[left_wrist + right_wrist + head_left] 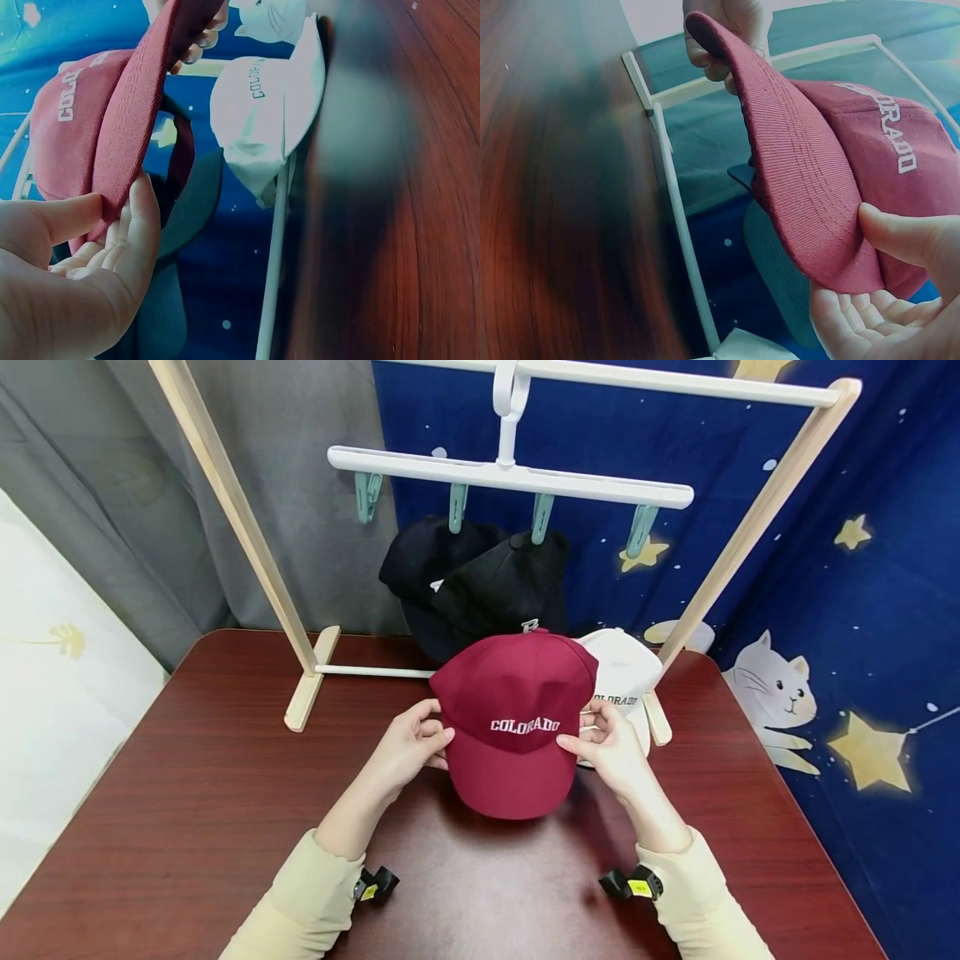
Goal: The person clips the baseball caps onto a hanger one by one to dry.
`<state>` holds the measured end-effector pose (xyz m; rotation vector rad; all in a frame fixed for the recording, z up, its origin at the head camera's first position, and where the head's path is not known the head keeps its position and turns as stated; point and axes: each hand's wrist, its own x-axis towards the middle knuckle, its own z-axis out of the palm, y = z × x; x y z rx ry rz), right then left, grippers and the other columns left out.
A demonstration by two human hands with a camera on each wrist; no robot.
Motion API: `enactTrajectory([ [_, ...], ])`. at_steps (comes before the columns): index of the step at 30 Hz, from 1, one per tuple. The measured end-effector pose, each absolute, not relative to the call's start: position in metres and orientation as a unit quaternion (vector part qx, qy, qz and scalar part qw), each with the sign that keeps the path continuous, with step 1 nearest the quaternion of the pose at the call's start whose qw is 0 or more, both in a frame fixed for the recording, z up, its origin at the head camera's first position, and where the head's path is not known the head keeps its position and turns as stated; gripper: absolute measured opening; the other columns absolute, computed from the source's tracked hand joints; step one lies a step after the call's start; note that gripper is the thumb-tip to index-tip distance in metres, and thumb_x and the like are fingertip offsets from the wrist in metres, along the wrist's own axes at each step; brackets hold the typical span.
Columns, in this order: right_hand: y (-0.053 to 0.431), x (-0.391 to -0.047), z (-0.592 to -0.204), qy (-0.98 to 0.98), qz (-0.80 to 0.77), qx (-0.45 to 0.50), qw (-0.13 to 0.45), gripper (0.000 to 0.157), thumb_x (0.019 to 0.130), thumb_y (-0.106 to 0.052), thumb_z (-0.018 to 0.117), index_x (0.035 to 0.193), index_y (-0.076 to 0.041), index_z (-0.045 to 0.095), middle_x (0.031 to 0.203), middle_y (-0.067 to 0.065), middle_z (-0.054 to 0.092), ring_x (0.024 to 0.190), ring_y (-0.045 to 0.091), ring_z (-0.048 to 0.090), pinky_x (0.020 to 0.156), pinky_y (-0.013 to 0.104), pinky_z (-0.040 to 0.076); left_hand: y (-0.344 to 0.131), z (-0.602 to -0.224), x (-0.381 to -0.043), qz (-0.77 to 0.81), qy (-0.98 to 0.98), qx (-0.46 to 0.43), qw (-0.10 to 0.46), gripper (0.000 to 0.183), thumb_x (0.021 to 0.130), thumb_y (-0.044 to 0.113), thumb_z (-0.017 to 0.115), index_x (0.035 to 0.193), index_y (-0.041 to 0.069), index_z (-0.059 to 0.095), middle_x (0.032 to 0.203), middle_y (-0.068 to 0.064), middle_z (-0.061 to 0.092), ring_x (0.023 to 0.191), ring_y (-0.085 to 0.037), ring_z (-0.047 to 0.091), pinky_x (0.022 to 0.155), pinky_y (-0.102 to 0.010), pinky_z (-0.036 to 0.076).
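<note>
Both hands hold a dark red baseball cap (pixel 517 693) with COLORADO in white letters, its front facing me and its brim pointing down. On the left side, my left hand (pixel 408 743) pinches the cap where brim meets crown, thumb in front and fingers behind. My right hand (pixel 609 742) grips the opposite side the same way. In the left wrist view the cap (pixel 112 127) is raised above the table, with the left thumb on the brim's edge. The right wrist view shows the right thumb at the brim's seam, fingers under the brim (pixel 795 187).
A white hanger bar (pixel 510 475) with several green clips (pixel 458 508) hangs from a wooden rack (pixel 757 518). Behind the red cap are a white cap (pixel 618 664), a black cap (pixel 510 585) and a dark navy cap (pixel 427 556). The brown table (pixel 225 827) lies below.
</note>
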<state>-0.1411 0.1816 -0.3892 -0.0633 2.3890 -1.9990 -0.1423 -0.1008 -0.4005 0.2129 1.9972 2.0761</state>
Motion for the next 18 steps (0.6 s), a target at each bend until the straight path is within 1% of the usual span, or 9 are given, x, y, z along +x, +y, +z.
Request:
enactTrajectory([
  [8, 0.172, -0.143, -0.389, 0.764, -0.645, -0.023, -0.002, 0.043, 0.077, 0.009, 0.072, 0.11, 0.004, 0.044, 0.091, 0.011, 0.056, 0.065, 0.009, 0.059, 0.056, 0.024, 0.051, -0.112, -0.401, -0.142, 0.713, 0.686, 0.072, 0.123, 0.031, 0.095, -0.003, 0.052, 0.124, -0.007, 0.041, 0.078, -0.009, 0.062, 0.064, -0.017, 0.062, 0.064, -0.037, 0.056],
  [13, 0.167, -0.146, -0.387, 0.762, -0.647, -0.033, -0.022, 0.042, 0.076, 0.01, 0.073, 0.109, 0.005, 0.047, 0.091, 0.012, 0.057, 0.064, 0.009, 0.058, 0.055, 0.02, 0.047, -0.116, -0.399, -0.142, 0.721, 0.679, 0.073, 0.12, 0.03, 0.095, -0.004, 0.052, 0.124, -0.007, 0.042, 0.078, -0.008, 0.063, 0.065, -0.017, 0.063, 0.063, -0.034, 0.056],
  [18, 0.16, -0.148, -0.383, 0.75, -0.659, -0.044, -0.035, 0.041, 0.076, 0.012, 0.072, 0.109, 0.005, 0.049, 0.091, 0.01, 0.058, 0.065, 0.008, 0.058, 0.057, 0.018, 0.046, -0.124, -0.398, -0.143, 0.724, 0.676, 0.079, 0.113, 0.03, 0.096, -0.004, 0.051, 0.124, -0.007, 0.041, 0.08, -0.009, 0.063, 0.066, -0.017, 0.063, 0.063, -0.033, 0.056],
])
